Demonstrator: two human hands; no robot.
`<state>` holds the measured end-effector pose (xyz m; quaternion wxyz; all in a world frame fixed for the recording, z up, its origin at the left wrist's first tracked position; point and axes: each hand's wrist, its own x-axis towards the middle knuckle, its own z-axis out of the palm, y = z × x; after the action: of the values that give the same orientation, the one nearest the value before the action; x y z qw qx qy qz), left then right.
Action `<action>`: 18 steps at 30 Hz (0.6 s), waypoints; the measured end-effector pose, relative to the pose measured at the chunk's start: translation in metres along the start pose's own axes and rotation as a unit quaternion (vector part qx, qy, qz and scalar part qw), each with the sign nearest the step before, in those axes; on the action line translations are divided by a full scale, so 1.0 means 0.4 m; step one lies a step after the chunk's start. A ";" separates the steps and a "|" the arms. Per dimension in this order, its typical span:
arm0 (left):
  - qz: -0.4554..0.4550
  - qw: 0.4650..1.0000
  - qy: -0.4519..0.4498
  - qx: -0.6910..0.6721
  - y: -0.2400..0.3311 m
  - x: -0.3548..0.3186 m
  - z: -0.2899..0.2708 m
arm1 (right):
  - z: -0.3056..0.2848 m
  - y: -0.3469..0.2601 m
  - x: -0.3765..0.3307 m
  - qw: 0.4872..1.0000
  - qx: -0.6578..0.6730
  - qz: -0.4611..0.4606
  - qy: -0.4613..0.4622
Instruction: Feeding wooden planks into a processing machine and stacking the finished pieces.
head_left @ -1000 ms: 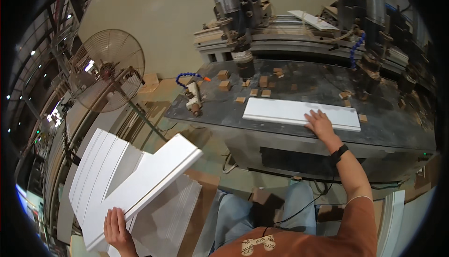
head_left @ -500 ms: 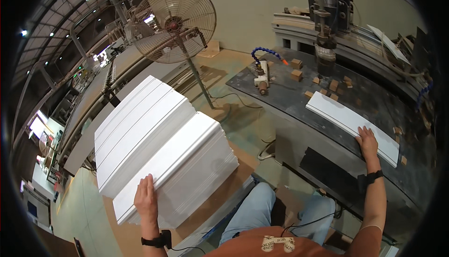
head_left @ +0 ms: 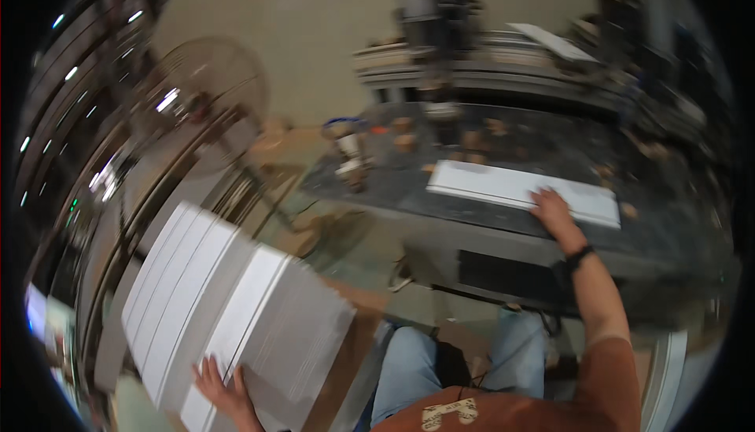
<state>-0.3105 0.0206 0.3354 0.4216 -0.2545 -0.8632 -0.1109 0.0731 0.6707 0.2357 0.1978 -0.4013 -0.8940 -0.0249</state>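
Note:
My left hand (head_left: 224, 393) lies with spread fingers on the upper boards of a tall stack of white grooved boards (head_left: 252, 290). It rests near the stack's close end and grips nothing. On the dark machine table to the right lies a single long white board (head_left: 487, 184) with a grooved front edge. My right hand (head_left: 553, 210) holds that board at its near edge, right of its middle, with the fingertips on top. Motion blur hides the exact place of the thumb. Small wooden blocks (head_left: 404, 142) sit behind and around the board.
A machine head (head_left: 442, 109) hangs over the dark table (head_left: 393, 192). A nozzle fixture with a blue hose (head_left: 350, 160) stands at its left end. A large fan (head_left: 212, 86) stands at the back left. A cardboard sheet (head_left: 346, 361) shows beside the stack.
The view has swung to the right and blurred. My left hand has spread its fingers on the stack. My right hand remains at the single board's near edge.

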 end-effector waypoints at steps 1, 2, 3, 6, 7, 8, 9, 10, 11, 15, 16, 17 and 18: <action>0.037 0.999 0.015 -0.029 0.056 0.019 -0.015 | -0.006 -0.030 0.011 1.000 0.003 -0.008 0.002; 0.073 0.995 0.031 -0.059 0.125 0.031 -0.021 | -0.020 -0.060 0.028 0.999 -0.003 0.000 -0.034; 0.102 0.990 0.031 -0.094 0.199 0.046 0.002 | 0.020 -0.037 0.035 0.998 -0.016 -0.043 0.046; 0.220 0.917 -0.026 -0.332 0.395 0.067 0.079 | 0.023 -0.049 0.047 0.999 -0.034 0.001 -0.009; 0.219 0.883 -0.083 -0.407 0.461 0.054 0.140 | 0.024 -0.051 0.040 0.999 -0.033 0.006 0.021; 0.263 0.853 -0.103 -0.439 0.564 0.067 0.167 | 0.018 -0.041 0.020 0.998 -0.038 0.013 0.050; 0.301 0.826 -0.121 -0.462 0.670 0.089 0.178 | 0.009 -0.052 0.014 0.997 -0.041 0.026 0.052; 0.321 0.808 -0.139 -0.474 0.761 0.097 0.200 | 0.001 -0.058 0.008 0.997 -0.043 0.036 0.054; 0.339 0.791 -0.156 -0.485 0.848 0.101 0.225 | 0.000 -0.060 -0.003 0.996 -0.036 0.035 0.072; 0.437 0.754 -0.185 -0.455 1.151 0.098 0.324 | -0.028 -0.053 -0.036 0.995 -0.037 0.059 0.074; 0.440 0.749 -0.183 -0.459 1.209 0.097 0.331 | -0.041 -0.048 -0.047 0.996 -0.030 0.073 0.050; 0.457 0.745 -0.180 -0.452 1.259 0.096 0.337 | -0.051 -0.042 -0.055 0.995 -0.030 0.075 0.056; 0.474 0.739 -0.178 -0.445 1.300 0.092 0.340 | -0.053 -0.036 -0.060 0.995 -0.036 0.080 0.057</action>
<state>-0.1435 0.5285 0.2677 0.0974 -0.8042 -0.5429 -0.2214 0.0843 0.6397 0.2479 0.2349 -0.4759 -0.8452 -0.0636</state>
